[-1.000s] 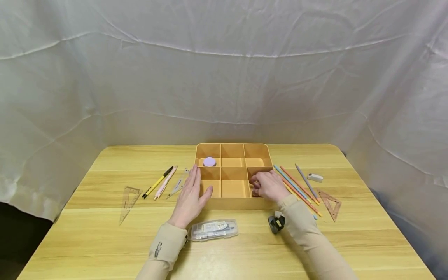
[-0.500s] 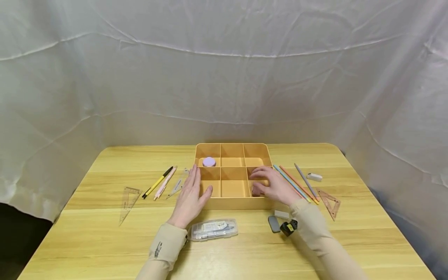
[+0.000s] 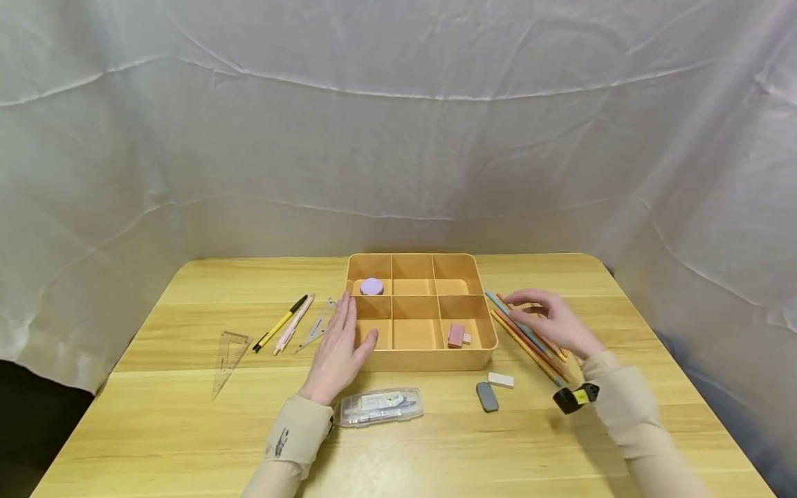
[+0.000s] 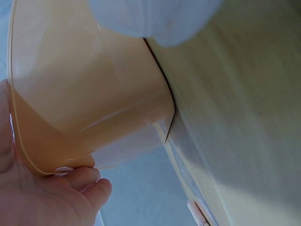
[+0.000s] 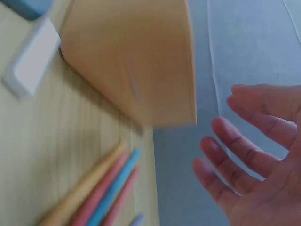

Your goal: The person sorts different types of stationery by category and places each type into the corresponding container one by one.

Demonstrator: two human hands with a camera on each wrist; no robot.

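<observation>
See a smooth orange plastic box (image 3: 414, 360), round-cornered, thin-walled, split into six; beside it, slim straight pencils (image 3: 526, 348) on wood-grained tabletop (image 3: 448, 456); along the box's left wall, find the left grip (image 3: 336, 349), straight-fingered, released; above the pencils, the right grip (image 3: 554, 324), loosely spread, released; in front, note room between a translucent case (image 3: 381, 407) and a rounded grey block (image 3: 488, 397); inside, near right, spot a pink-and-white block (image 3: 456, 336); leftward, meet pens (image 3: 280, 324) and a clear set square (image 3: 220, 360).
</observation>
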